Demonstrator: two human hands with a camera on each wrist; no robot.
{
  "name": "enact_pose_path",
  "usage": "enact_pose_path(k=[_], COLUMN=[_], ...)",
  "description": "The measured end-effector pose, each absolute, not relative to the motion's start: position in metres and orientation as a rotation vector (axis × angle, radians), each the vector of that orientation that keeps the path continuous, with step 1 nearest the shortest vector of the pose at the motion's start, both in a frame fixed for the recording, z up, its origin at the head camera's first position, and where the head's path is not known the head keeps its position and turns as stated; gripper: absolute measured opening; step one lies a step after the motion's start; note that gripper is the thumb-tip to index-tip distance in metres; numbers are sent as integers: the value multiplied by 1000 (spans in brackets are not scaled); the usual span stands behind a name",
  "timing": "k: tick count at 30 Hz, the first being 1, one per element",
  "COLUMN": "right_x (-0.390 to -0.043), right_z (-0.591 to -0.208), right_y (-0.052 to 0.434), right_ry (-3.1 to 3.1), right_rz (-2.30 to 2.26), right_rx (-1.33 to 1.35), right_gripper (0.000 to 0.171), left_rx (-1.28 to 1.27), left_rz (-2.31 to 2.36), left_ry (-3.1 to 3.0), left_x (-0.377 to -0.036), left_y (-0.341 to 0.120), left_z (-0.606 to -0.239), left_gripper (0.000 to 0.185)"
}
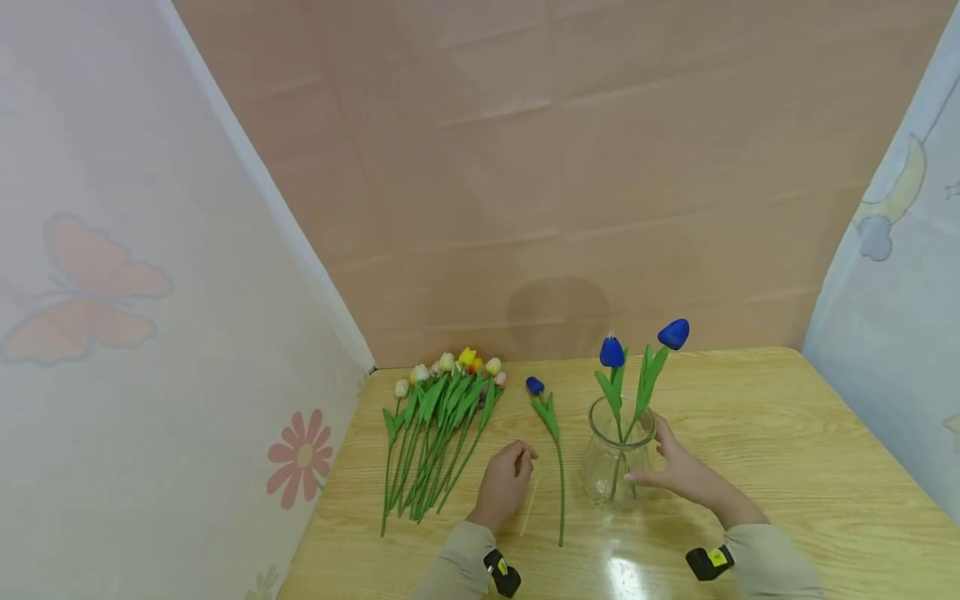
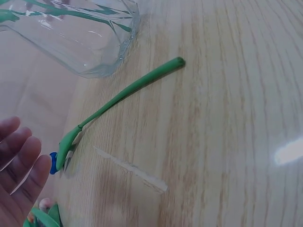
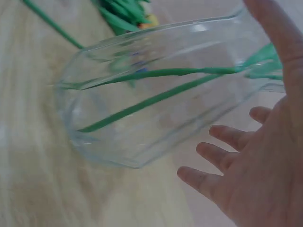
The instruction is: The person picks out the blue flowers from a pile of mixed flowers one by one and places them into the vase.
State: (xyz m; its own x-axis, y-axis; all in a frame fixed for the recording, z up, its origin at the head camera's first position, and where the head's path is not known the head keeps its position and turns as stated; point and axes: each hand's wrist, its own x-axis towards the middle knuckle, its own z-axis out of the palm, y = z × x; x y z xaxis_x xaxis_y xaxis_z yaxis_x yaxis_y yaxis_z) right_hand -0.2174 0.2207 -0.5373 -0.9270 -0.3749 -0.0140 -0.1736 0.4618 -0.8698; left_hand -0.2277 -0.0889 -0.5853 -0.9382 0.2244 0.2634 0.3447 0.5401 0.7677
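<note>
A clear glass vase (image 1: 617, 457) stands on the wooden table (image 1: 787, 450) with two blue tulips (image 1: 611, 352) in it. My right hand (image 1: 675, 471) is open just right of the vase, fingers spread; in the right wrist view the hand (image 3: 255, 161) is a little apart from the glass (image 3: 142, 118). A single blue tulip (image 1: 553, 446) lies flat left of the vase. My left hand (image 1: 510, 479) hovers just left of its stem (image 2: 128, 92), fingers relaxed and holding nothing. The left wrist view shows its fingertips (image 2: 19, 179) near the blue flower head (image 2: 53, 163).
A bundle of several tulips in pale and yellow colours (image 1: 438, 429) lies at the table's left. A thin pale strip (image 1: 529, 504) lies beside the single stem. Fabric walls close in the left, back and right sides.
</note>
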Motion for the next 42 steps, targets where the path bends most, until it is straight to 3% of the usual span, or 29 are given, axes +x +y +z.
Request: enact_pose_path(k=[3, 14, 26, 35, 39, 42], right_x=[-219, -225, -224, -224, -224, -224], right_z=[-550, -567, -564, -565, -565, -565], right_y=[216, 208, 209, 210, 210, 210], right_ry=[2478, 2528, 2520, 2526, 2525, 2530], right_rz=[-1397, -1457, -1430, -1421, -1421, -1416], right_rx=[-416, -427, -386, -373, -383, -386], right_gripper=[116, 102, 102, 104, 103, 103], left_rx=[-483, -463, -347, -120, -49, -19], left_rz=[-1362, -1371, -775, -484, -427, -507], left_ry=[-2648, -2757, -2970, -3051, -3043, -3026], left_x=[-227, -228, -236, -253, -250, -247], left_y=[-88, -80, -41, -17, -12, -13], left_z=[-586, -590, -600, -617, -611, -604], left_gripper=[24, 26, 14, 54, 46, 28])
